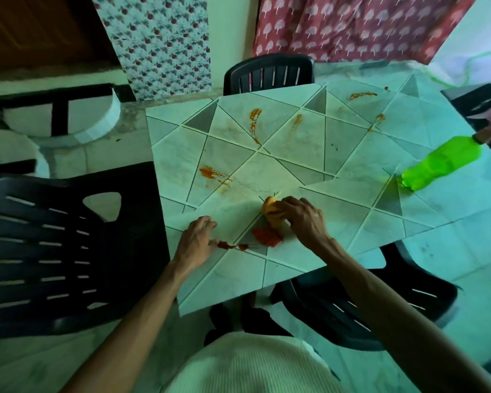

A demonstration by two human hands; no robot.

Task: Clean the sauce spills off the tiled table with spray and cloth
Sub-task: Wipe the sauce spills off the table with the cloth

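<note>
Pale triangular tiles cover the surface (338, 222), and red-orange sauce marks much of it, so the cleaning looks barely begun. The right hand (304, 219) has its grip curled round a bunched yellow cloth (272, 212), pressed down at the upper edge of the thick blob (267, 236) near the front; the cloth carries a dark streak of sauce. The left hand (196, 241) holds nothing: its fingers are spread with the tips resting on the tile, and a dark red smear (233, 246) lies just beside it. Still to be wiped are an orange streak (214, 174) at the left middle and several far smears (255, 120) toward the back. The green spray bottle (442, 163) sits well apart on the right side of the surface; its head is blurred, so whether it stands or leans is hard to say. No wet sheen shows on the spills, so spraying may still be ahead. Black plastic chairs (54, 251) crowd the sides, and one is tucked under the front edge, so reaching the far marks will likely mean leaning across. Patterned curtains (352, 26) hang behind.
</note>
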